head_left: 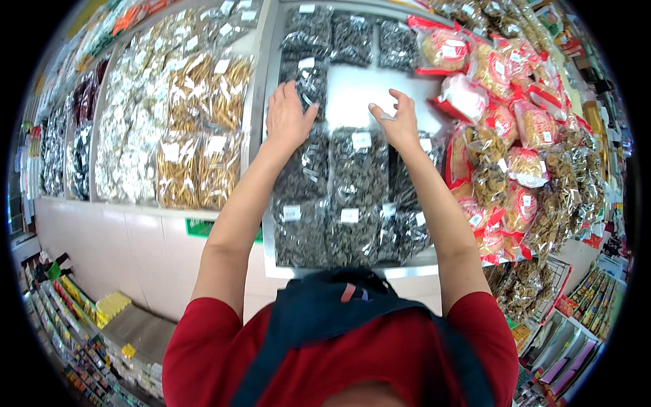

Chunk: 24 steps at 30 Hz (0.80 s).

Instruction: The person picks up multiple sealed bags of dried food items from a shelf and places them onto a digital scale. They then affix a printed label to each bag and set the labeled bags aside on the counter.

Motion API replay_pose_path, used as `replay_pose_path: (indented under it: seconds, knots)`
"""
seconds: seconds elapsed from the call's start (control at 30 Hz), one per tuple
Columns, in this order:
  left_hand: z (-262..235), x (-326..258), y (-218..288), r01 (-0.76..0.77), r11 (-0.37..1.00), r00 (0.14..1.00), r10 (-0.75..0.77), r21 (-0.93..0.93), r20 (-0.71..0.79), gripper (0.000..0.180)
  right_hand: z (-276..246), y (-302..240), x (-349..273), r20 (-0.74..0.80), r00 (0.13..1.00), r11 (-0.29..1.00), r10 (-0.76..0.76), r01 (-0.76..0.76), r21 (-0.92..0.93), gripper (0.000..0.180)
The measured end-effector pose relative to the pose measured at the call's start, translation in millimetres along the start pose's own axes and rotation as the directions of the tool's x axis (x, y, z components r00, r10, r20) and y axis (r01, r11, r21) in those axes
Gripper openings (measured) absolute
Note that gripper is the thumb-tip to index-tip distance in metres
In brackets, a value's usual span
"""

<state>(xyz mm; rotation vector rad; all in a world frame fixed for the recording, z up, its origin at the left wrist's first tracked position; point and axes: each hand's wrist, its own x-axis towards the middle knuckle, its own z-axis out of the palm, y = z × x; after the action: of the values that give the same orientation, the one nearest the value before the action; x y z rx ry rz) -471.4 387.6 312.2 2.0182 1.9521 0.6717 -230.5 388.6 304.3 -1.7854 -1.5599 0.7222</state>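
While the left hand (pixel 288 121) lies over a clear bag of dark dried food (pixel 309 80) at the left edge of the counter (pixel 349 98), its grip is open, thumb apart from the fingers; whether it presses on the bag, I cannot tell. The right hand (pixel 401 125) holds nothing, its grip open with thumb and fingers parted above the right side of the counter's white surface. More dark bags (pixel 359 169) lie in rows on the near side, others along the far side. Red-edged packages (pixel 498 122) pile up on the right; bags of tan strips (pixel 203 95) lie to the left.
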Motion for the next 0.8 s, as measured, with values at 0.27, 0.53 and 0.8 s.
replay_pose_path:
  seconds: [0.27,0.53,0.8]
  knots:
    - [50.7,84.7,2.3,0.123,0.976,0.99,-0.108,-0.181,0.092,0.062,-2.4,48.1,125.1,0.149,0.804,0.615,0.575,-0.546,0.569,0.062]
    - [128.0,156.7,35.5,0.674,-0.41,0.561,-0.258,-0.615,0.787,0.059,26.5,85.8,178.8,0.449,0.686,-0.127,0.573,-0.468,0.875,0.039]
    - [150.2,193.3,57.2,0.667,-0.432,0.514,-0.323,-0.607,0.795,0.031,20.2,83.7,209.6,0.514,0.643,-0.142,0.568,-0.539,0.83,0.022]
